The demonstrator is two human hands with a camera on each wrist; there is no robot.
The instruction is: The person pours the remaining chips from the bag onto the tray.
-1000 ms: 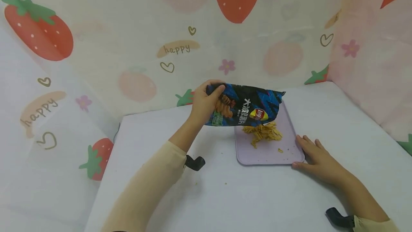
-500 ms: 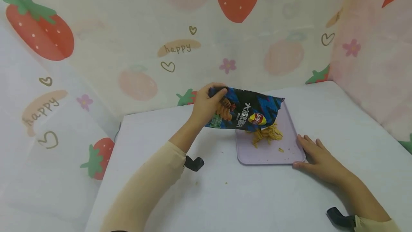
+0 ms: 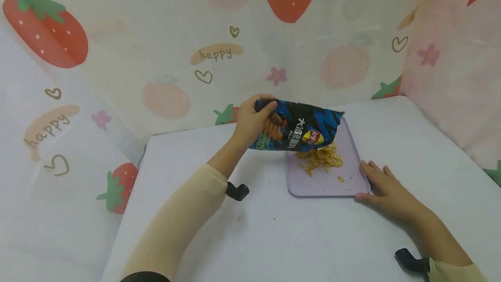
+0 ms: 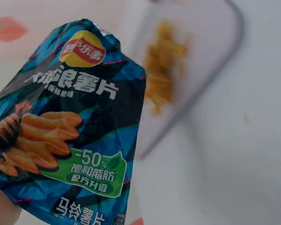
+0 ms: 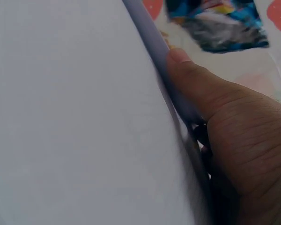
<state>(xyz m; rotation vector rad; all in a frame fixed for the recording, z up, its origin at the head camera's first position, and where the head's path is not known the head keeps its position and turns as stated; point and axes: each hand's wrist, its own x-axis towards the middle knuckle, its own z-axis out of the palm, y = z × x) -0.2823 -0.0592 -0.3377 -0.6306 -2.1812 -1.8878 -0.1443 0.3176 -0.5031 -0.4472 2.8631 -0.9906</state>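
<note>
My left hand [image 3: 252,121] pinches a blue-and-black Lay's potato chip bag [image 3: 318,119] by its left end, thumb on the printed front. The bag hangs sideways over the back of a lilac tray [image 3: 313,188], its right end slightly lower. Under it lies a heap of yellow ridged chip pieces [image 3: 322,158], partly hidden by the bag. The bag's printed face [image 4: 70,98] fills the left of the left wrist view. My right hand [image 3: 391,193] rests at the tray's right edge with fingers spread. In the right wrist view, the thumb [image 5: 192,75] lies along the tray's rim [image 5: 152,44].
All of this is on a white table [image 3: 258,247]. A few crumbs [image 3: 274,219] lie on it in front of the tray. A strawberry-patterned cloth [image 3: 164,34] stands behind and along the sides. Black wrist mounts [image 3: 237,191] stick out near both sleeves.
The bag dips a little, then rises again in my left hand. The chip heap under it has shifted slightly. My right hand stays at the tray's edge.
</note>
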